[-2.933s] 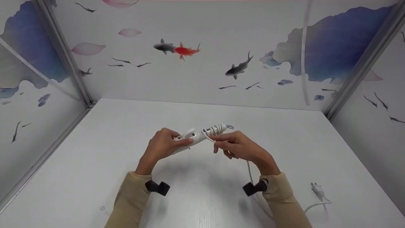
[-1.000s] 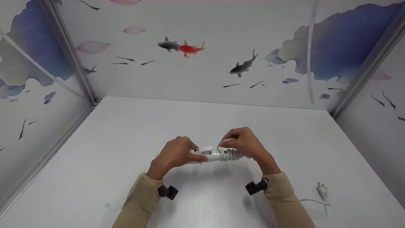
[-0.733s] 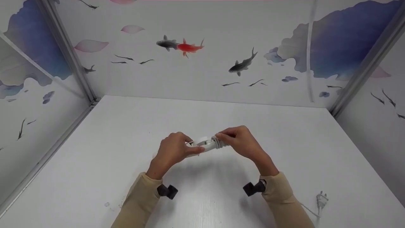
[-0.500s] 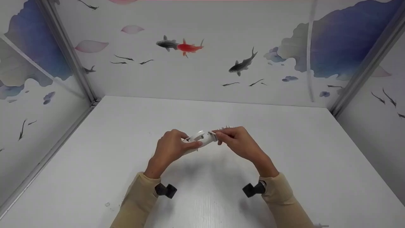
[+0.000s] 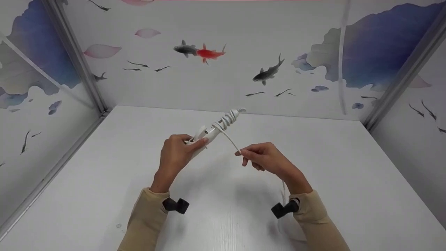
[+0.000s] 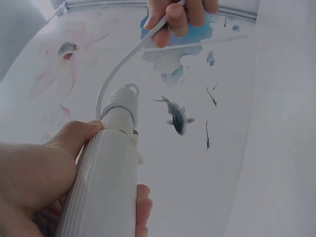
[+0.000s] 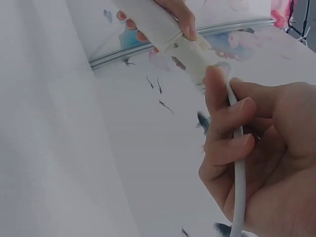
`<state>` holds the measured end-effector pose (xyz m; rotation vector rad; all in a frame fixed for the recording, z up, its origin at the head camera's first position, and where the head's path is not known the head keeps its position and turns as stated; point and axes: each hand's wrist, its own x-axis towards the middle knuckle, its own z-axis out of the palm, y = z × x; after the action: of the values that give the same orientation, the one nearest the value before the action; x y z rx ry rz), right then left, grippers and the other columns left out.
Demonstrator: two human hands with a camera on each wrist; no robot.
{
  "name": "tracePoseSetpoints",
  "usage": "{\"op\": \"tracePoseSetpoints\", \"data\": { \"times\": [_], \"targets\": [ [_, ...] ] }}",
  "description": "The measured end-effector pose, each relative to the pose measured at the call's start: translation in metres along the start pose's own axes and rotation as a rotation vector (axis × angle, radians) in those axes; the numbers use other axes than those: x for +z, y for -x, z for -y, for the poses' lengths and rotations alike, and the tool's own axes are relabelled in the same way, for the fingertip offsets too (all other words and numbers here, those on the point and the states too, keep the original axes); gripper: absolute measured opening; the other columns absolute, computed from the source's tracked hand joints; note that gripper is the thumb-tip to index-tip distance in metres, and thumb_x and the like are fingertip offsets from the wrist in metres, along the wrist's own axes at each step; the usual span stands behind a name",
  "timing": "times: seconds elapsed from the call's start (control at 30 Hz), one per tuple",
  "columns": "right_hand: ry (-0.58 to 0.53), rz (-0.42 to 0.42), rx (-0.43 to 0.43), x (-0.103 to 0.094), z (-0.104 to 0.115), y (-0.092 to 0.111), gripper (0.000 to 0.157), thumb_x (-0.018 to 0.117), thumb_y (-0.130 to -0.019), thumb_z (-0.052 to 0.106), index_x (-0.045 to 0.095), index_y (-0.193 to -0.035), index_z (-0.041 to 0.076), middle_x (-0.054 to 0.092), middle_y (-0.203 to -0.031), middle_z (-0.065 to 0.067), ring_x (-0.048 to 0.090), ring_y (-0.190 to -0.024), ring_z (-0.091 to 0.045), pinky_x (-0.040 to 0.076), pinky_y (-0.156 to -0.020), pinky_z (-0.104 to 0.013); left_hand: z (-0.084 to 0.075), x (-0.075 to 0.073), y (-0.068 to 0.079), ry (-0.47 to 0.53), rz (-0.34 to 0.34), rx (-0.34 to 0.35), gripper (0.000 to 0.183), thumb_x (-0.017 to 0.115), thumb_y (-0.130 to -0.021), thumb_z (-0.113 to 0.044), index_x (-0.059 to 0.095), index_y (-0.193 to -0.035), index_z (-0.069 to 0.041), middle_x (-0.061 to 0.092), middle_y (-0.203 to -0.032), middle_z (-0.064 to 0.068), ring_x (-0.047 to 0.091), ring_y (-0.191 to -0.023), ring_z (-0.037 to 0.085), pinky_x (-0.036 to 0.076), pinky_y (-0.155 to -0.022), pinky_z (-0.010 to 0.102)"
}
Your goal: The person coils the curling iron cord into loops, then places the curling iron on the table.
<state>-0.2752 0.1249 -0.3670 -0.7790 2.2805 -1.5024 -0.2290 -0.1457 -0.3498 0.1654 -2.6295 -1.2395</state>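
My left hand [image 5: 174,151] grips a white curling iron [image 5: 211,135], thumb along its body near the raised lever. The iron points up and right, clear of the table. Several turns of its white cord [image 5: 228,119] wrap the far end, which finishes in a small loop. My right hand [image 5: 268,158] pinches the cord between thumb and forefinger, right of the iron, with a straight stretch running between them. In the right wrist view the cord [image 7: 239,187] passes under curled fingers and down along the palm. The left wrist view shows the iron's ribbed body [image 6: 106,182] close up.
A white table [image 5: 223,223] lies below, enclosed by white panels [image 5: 223,90] printed with fish and petals. The cord's free length [image 5: 283,190] hangs by my right wrist. Black camera mounts [image 5: 177,206] sit on both wrists. A small clear bit [image 5: 118,226] lies at left.
Turns of cord have been added around the iron. Over the last half second the iron has tilted up and away, and my right hand has drawn off right with the cord. The plug has left view.
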Motion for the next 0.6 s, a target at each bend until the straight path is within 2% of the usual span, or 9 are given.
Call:
{"op": "tracePoseSetpoints", "data": {
  "times": [0.07, 0.13, 0.2, 0.33, 0.43, 0.5, 0.53, 0.57, 0.6],
  "targets": [
    [0.024, 0.026, 0.036, 0.000, -0.005, -0.002, 0.028, 0.061, -0.101, 0.029, 0.074, -0.113, 0.007, 0.069, -0.082, -0.003, 0.042, -0.058, -0.007, 0.037, -0.054, -0.019, -0.001, -0.001, 0.001, 0.015, 0.003, 0.017, 0.051, 0.076, -0.086, -0.047, 0.076, -0.111, -0.002, 0.074, -0.107, 0.015, 0.068, -0.086, 0.024, 0.054, -0.071, 0.034],
    [0.073, 0.017, 0.078, 0.000, -0.009, -0.004, 0.028, 0.062, -0.100, 0.032, 0.076, -0.108, 0.009, 0.069, -0.081, -0.001, 0.044, -0.059, -0.008, 0.037, -0.054, -0.019, -0.002, -0.001, 0.001, 0.036, 0.032, 0.036, 0.049, 0.076, -0.086, -0.047, 0.076, -0.109, -0.003, 0.074, -0.106, 0.014, 0.067, -0.085, 0.023, 0.053, -0.072, 0.033],
    [0.128, -0.015, 0.135, 0.001, -0.013, -0.007, 0.032, 0.063, -0.098, 0.039, 0.078, -0.100, 0.011, 0.067, -0.076, 0.001, 0.045, -0.059, -0.009, 0.037, -0.054, -0.021, -0.002, -0.003, 0.002, 0.068, 0.073, 0.057, 0.047, 0.076, -0.086, -0.046, 0.077, -0.107, -0.004, 0.074, -0.104, 0.013, 0.065, -0.085, 0.022, 0.052, -0.072, 0.032],
    [0.236, -0.107, 0.247, 0.000, -0.019, -0.008, 0.050, 0.064, -0.092, 0.057, 0.078, -0.085, 0.009, 0.061, -0.068, 0.003, 0.045, -0.061, -0.013, 0.037, -0.058, -0.027, -0.002, -0.006, 0.002, 0.107, 0.163, 0.081, 0.041, 0.077, -0.085, -0.046, 0.080, -0.102, -0.009, 0.074, -0.099, 0.009, 0.063, -0.084, 0.022, 0.051, -0.071, 0.031],
    [0.279, -0.142, 0.280, -0.002, -0.023, -0.008, 0.054, 0.067, -0.087, 0.062, 0.077, -0.079, 0.010, 0.059, -0.065, 0.002, 0.049, -0.068, -0.014, 0.041, -0.065, -0.029, -0.003, -0.007, 0.003, 0.101, 0.241, 0.109, 0.039, 0.078, -0.084, -0.046, 0.081, -0.103, -0.012, 0.076, -0.098, 0.007, 0.064, -0.082, 0.020, 0.052, -0.072, 0.031],
    [0.254, -0.146, 0.262, -0.004, -0.026, -0.008, 0.045, 0.070, -0.087, 0.057, 0.075, -0.077, 0.013, 0.060, -0.066, 0.004, 0.050, -0.069, -0.012, 0.042, -0.066, -0.029, -0.003, -0.006, 0.003, 0.087, 0.300, 0.142, 0.040, 0.078, -0.084, -0.046, 0.080, -0.106, -0.013, 0.076, -0.098, 0.007, 0.064, -0.082, 0.019, 0.052, -0.072, 0.030],
    [0.209, -0.141, 0.238, -0.005, -0.027, -0.008, 0.036, 0.072, -0.089, 0.050, 0.075, -0.079, 0.015, 0.062, -0.068, 0.006, 0.053, -0.070, -0.010, 0.043, -0.067, -0.028, -0.003, -0.005, 0.003, 0.080, 0.332, 0.162, 0.040, 0.078, -0.084, -0.045, 0.080, -0.107, -0.013, 0.076, -0.097, 0.007, 0.064, -0.081, 0.018, 0.052, -0.072, 0.030],
    [0.128, -0.135, 0.190, -0.006, -0.029, -0.008, 0.028, 0.072, -0.092, 0.037, 0.074, -0.080, 0.011, 0.063, -0.069, 0.007, 0.055, -0.072, -0.010, 0.044, -0.068, -0.028, -0.002, -0.004, 0.004, 0.073, 0.364, 0.185, 0.039, 0.078, -0.084, -0.045, 0.080, -0.107, -0.013, 0.076, -0.097, 0.006, 0.063, -0.080, 0.016, 0.052, -0.072, 0.029],
    [0.093, -0.132, 0.155, -0.008, -0.030, -0.008, 0.022, 0.071, -0.093, 0.027, 0.072, -0.079, 0.010, 0.061, -0.069, 0.008, 0.053, -0.069, -0.009, 0.044, -0.066, -0.027, -0.002, -0.002, 0.004, 0.063, 0.396, 0.211, 0.039, 0.078, -0.085, -0.045, 0.080, -0.108, -0.013, 0.076, -0.097, 0.006, 0.063, -0.079, 0.015, 0.052, -0.072, 0.029]
  ]
}}
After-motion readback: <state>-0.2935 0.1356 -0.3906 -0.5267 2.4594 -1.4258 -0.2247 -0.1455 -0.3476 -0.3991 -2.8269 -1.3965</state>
